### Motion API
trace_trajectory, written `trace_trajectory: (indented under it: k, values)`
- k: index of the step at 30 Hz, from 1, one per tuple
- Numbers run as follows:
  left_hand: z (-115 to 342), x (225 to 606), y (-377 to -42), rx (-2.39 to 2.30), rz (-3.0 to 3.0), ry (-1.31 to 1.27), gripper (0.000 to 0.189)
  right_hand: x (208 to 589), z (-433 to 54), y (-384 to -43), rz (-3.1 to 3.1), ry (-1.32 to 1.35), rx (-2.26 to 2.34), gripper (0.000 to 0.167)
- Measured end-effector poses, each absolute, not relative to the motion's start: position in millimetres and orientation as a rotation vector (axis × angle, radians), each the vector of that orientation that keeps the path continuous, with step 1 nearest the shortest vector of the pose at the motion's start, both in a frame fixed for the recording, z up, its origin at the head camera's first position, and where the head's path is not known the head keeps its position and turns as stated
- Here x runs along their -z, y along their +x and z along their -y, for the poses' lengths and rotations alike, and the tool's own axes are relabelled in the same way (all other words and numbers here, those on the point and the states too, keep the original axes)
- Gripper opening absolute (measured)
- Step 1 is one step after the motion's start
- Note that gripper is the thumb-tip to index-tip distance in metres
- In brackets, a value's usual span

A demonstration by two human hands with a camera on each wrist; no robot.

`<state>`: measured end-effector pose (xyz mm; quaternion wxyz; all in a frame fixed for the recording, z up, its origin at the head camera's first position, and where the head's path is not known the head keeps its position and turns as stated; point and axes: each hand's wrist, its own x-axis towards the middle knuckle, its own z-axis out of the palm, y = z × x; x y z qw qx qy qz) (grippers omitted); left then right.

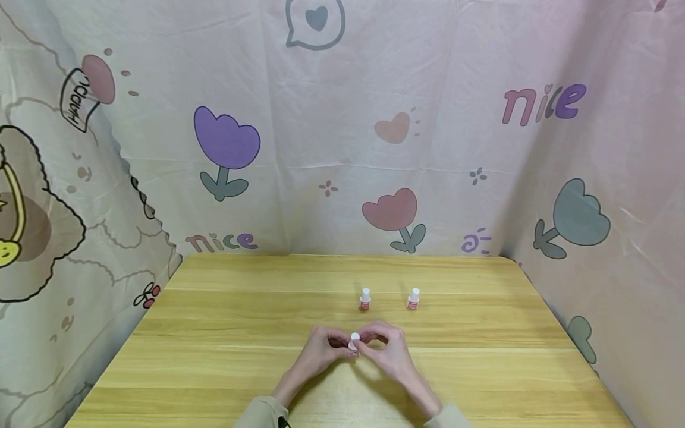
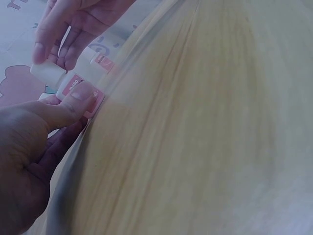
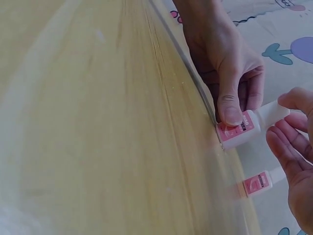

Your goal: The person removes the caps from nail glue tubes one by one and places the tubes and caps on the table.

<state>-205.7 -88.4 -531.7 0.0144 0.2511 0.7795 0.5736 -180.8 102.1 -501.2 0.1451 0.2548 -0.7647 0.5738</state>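
A small white bottle with a pink label and a white cap stands between the two hands, its base at the tabletop. My left hand pinches the bottle's body, with the thumb across the label in both wrist views. The right hand holds the white cap between thumb and fingers. The cap is on the bottle. Two similar small bottles stand upright farther back, one in the middle and one to its right.
The light wooden table carries the bottles. Behind it and at both sides hangs a pale curtain printed with tulips, hearts and words. One of the spare bottles shows close beyond the right hand in the right wrist view.
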Motion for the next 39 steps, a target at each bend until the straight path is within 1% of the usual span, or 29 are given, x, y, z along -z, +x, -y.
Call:
trace_trajectory:
  k: [10,17,22,27,30,35,39]
  values:
    - [88.6,531.6,-207.1,-1.759,-2.451,0.768,0.014,514.8,-107.3,-187.6,2.180,0.788,-1.672,0.018]
    - [88.1,532.0,-206.2,-1.782,-2.443,0.769,0.016,516.0,-105.0,-186.6,2.215,0.708,-1.688,0.016]
    - [87.6,532.3,-205.6,-1.798,-2.447,0.778,0.017,508.2,-102.1,-182.2,2.241,0.660,-1.675,0.015]
    - [87.7,531.9,-205.6,-1.796,-2.431,0.763,0.018,487.7,-100.5,-172.3,2.220,0.702,-1.659,0.015]
    - [88.0,532.1,-206.2,-1.784,-2.434,0.766,0.017,481.8,-100.9,-169.5,2.199,0.736,-1.639,0.015]
    - [88.2,530.8,-205.8,-1.767,-2.450,0.779,0.016,483.4,-101.1,-170.1,2.194,0.759,-1.643,0.017]
    - [87.9,530.0,-205.5,-1.758,-2.466,0.778,0.016,496.7,-101.3,-176.3,2.221,0.731,-1.654,0.016]
